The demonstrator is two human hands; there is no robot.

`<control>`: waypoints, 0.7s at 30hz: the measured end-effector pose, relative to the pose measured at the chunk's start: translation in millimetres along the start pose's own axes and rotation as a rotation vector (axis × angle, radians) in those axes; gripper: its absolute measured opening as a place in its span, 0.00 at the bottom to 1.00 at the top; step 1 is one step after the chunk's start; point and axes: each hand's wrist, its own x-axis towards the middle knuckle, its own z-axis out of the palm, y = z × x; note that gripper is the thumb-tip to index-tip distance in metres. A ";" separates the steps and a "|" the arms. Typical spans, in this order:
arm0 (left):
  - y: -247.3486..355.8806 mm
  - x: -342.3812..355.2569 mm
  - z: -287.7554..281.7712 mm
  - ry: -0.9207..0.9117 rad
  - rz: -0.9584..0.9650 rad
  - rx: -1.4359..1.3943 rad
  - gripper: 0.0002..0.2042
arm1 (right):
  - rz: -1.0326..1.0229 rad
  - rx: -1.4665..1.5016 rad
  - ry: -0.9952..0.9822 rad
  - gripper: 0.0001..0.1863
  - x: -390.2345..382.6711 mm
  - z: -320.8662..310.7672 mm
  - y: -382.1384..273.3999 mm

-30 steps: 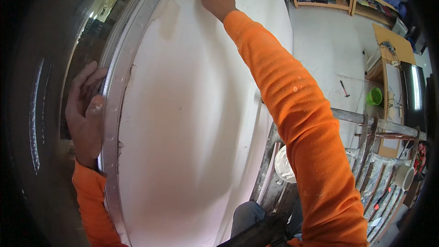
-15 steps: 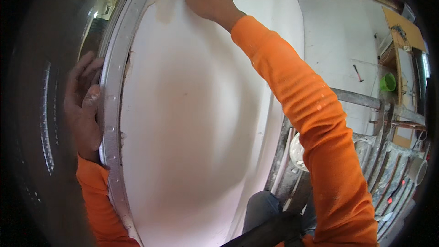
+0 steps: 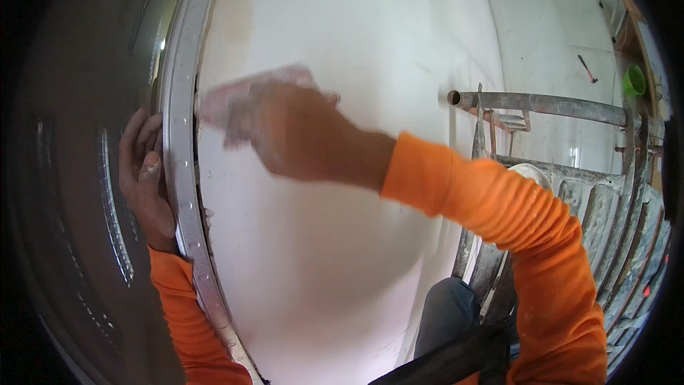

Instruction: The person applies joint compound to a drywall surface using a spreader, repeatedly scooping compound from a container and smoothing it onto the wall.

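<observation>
My right hand (image 3: 288, 128) is closed around a pinkish, flat, sheet-like piece (image 3: 239, 96), smeared by motion so its kind cannot be told. It is over the upper part of a white wall panel (image 3: 313, 242), with the piece's left end close to the panel's left edge. A grey metal strip (image 3: 187, 203) with small raised dots runs along that edge, beside a ragged dark gap. My left hand (image 3: 148, 178) lies along the strip's left side, fingers stretched out and thumb apart, against a dark glossy surface (image 3: 85, 192).
At the right stands a paint-spotted metal scaffold with a tube rail (image 3: 556, 105) and slatted platform (image 3: 613, 242). A pale round container (image 3: 531, 171) sits partly behind my right sleeve. Beyond are a hammer (image 3: 587, 70) and a green bucket (image 3: 633, 80) on the floor.
My right hand has come down from the top of the panel with the pinkish piece, which now shows more. My left hand stays at the strip. The view has shifted.
</observation>
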 end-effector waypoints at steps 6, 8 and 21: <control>-9.8 -3.8 -15.5 0.056 -0.017 -0.015 0.38 | 0.078 -0.109 0.009 0.27 1.0 -29.3 1.3; -7.1 -5.0 -15.2 0.043 -0.003 -0.038 0.38 | 0.175 -0.287 0.232 0.27 31.4 -37.7 54.2; -17.1 -1.3 -12.0 0.033 0.022 -0.107 0.40 | -0.040 -0.211 0.284 0.17 53.3 30.5 81.7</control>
